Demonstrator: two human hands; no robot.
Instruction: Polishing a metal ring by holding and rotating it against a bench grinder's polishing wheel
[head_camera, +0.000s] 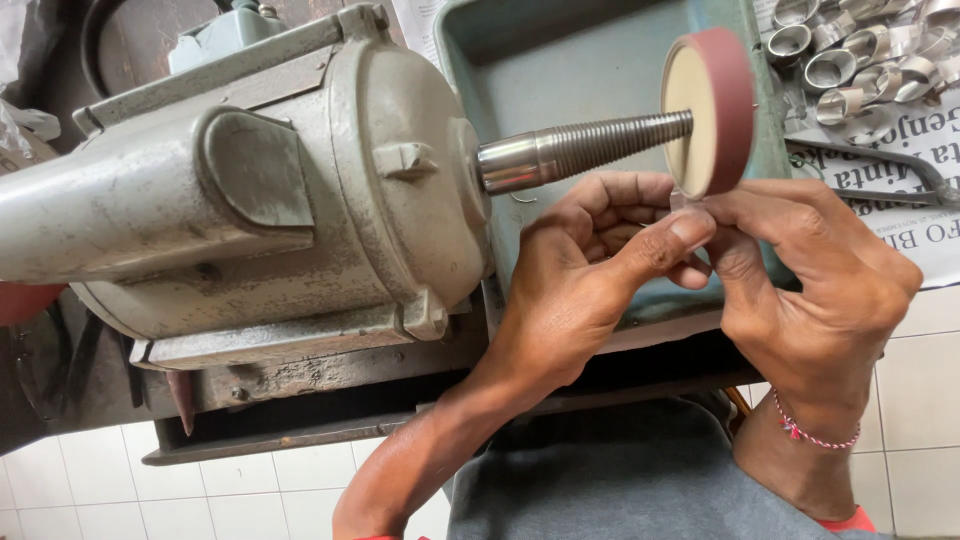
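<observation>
Item: small metal piece, mostly hidden, pinched between both hands just under the red-rimmed sanding wheel (712, 100) above the green tray (560, 70). Left hand (580, 270) and right hand (810, 280) closed around it. Best handled with light, steady pressure, fingertips off the rim.

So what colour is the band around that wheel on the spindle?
Dull red around the wheel, with a cream face, seen in the head view. Both hands, left and right, are just below it.

Grey motor (250, 190), red-rimmed wheel (712, 108), teal tray (480, 40).
</observation>
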